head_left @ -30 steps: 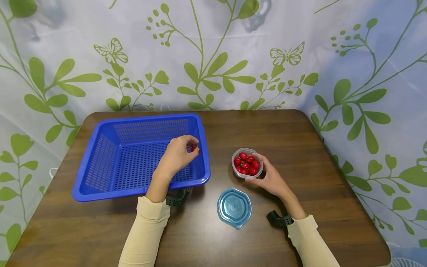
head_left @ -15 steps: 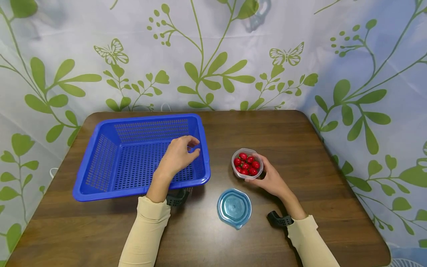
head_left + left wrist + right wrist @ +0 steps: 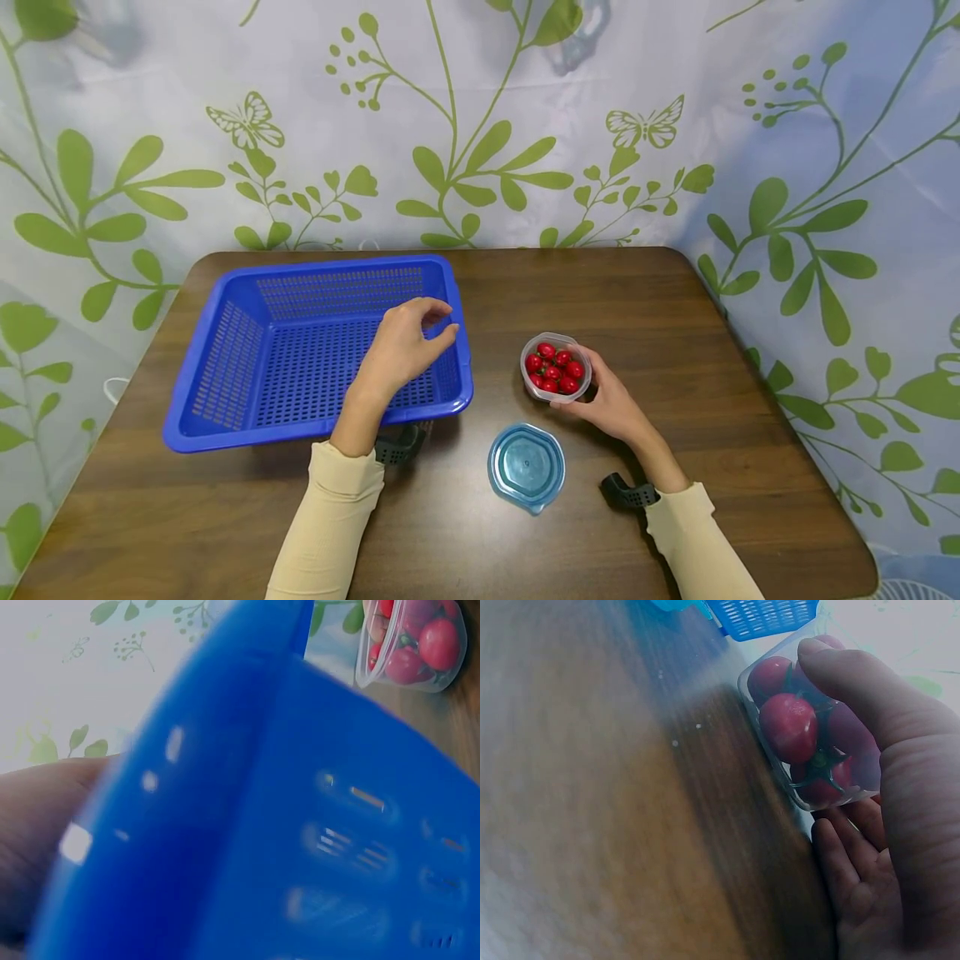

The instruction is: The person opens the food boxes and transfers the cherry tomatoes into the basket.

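head view: your left hand [image 3: 401,343] hangs over the right end of the blue basket [image 3: 270,434], thumb and fingertips parted, holding nothing that shows; your right hand [image 3: 611,407] is curled round the clear tub [image 3: 531,392] of red tomatoes [image 3: 552,373] on the table [image 3: 607,292], right of the basket, beyond the blue lid [image 3: 527,467]

glossy plastic basket [image 3: 318,362], smooth plastic tub [image 3: 523,365], wood-grain table [image 3: 600,292]
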Tool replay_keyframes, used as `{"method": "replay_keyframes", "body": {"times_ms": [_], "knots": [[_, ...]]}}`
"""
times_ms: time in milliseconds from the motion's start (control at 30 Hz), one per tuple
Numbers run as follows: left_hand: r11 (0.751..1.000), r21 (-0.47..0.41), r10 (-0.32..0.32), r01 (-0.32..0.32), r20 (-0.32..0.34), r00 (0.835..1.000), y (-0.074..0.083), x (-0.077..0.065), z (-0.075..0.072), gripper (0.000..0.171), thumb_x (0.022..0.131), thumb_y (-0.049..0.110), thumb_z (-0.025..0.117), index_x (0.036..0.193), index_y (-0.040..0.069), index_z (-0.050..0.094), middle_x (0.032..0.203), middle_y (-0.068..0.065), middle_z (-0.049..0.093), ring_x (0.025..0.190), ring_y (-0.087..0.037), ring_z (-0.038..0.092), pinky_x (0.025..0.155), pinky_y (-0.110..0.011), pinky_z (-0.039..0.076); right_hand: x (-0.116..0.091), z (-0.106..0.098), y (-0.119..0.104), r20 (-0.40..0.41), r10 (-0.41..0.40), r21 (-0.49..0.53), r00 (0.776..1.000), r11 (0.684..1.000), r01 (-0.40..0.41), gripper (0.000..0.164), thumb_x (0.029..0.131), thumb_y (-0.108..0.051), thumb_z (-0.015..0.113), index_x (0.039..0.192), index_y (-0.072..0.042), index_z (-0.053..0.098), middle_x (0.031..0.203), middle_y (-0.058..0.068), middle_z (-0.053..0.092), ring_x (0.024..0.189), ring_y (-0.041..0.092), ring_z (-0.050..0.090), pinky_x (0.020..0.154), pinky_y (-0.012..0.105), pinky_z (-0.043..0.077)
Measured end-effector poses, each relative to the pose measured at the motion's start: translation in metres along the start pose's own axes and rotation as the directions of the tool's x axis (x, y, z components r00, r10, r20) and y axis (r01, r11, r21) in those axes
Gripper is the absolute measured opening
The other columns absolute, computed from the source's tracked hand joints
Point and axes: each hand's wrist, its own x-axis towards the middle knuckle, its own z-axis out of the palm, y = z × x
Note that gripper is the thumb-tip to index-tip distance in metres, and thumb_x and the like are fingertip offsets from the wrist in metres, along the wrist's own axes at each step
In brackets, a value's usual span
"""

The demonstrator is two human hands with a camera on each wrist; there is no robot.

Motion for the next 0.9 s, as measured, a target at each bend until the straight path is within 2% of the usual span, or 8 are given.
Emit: {"method": "replay_keyframes", "body": {"times_ms": [333, 733, 900], "knots": [[0.997, -0.015, 0.076, -0.077, -0.033, 0.997, 0.012, 0.000, 0.011, 0.029, 0.093, 0.018, 0.074, 0.117, 0.001, 0.072, 0.112, -0.014, 0.074, 0.105, -0.028, 0.071, 0.095, -0.041, 0.057, 0.002, -0.001, -0.002, 0.007, -0.004, 0.005, 1.000, 1.000, 0.004, 0.096, 0.080, -0.029, 0.090, 0.157, -0.018, 0.034, 0.162, 0.008, 0.040, 0.151, 0.034, 0.035, 0.120, 0.063, 0.030], [0.991, -0.024, 0.130, -0.130, 0.018, 0.991, 0.027, -0.001, 0.026, 0.029, 0.093, 0.019, 0.075, 0.118, 0.003, 0.072, 0.115, -0.013, 0.073, 0.106, -0.030, 0.069, 0.094, -0.041, 0.057, 0.003, -0.002, -0.003, 0.013, -0.001, 0.015, 1.000, 1.000, 0.000, 0.097, 0.080, -0.030, 0.090, 0.157, -0.018, 0.034, 0.162, 0.009, 0.040, 0.151, 0.035, 0.035, 0.120, 0.063, 0.029], [0.985, -0.029, 0.173, -0.172, 0.032, 0.984, 0.032, -0.001, 0.034, 0.028, 0.093, 0.018, 0.075, 0.116, 0.003, 0.072, 0.113, -0.011, 0.073, 0.105, -0.029, 0.069, 0.093, -0.040, 0.057, 0.004, -0.003, -0.004, 0.007, 0.006, 0.021, 1.000, 1.000, -0.007, 0.096, 0.080, -0.029, 0.090, 0.157, -0.017, 0.034, 0.161, 0.008, 0.040, 0.151, 0.035, 0.035, 0.120, 0.063, 0.029]]}}
